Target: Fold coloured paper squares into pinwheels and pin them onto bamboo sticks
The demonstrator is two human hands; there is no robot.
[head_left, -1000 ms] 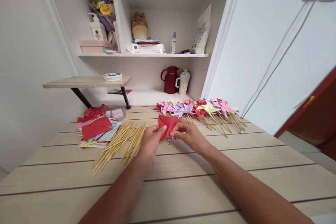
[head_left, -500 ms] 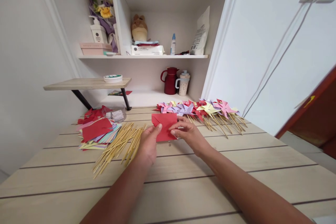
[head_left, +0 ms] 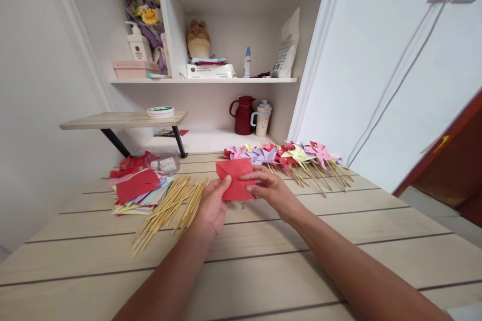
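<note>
A red paper square (head_left: 234,178) with cut corners is held just above the wooden table (head_left: 263,261). My left hand (head_left: 211,207) grips its lower left edge, thumb on top. My right hand (head_left: 268,189) pinches its right side, with fingers folding a flap toward the middle. A small metal pin (head_left: 242,205) lies on the table just under the paper. A bundle of bamboo sticks (head_left: 169,208) lies to the left of my left hand.
Finished paper pinwheels (head_left: 288,156) on sticks lie in a row at the back right. A stack of coloured paper squares (head_left: 139,189) sits at the left, with a clear plastic box (head_left: 164,163) behind. Shelves behind hold a red jug (head_left: 242,115), a cup and bottles.
The red paper has been turned and flattened out between my hands, and my right fingers have moved over its right edge. The hands stay in about the same place.
</note>
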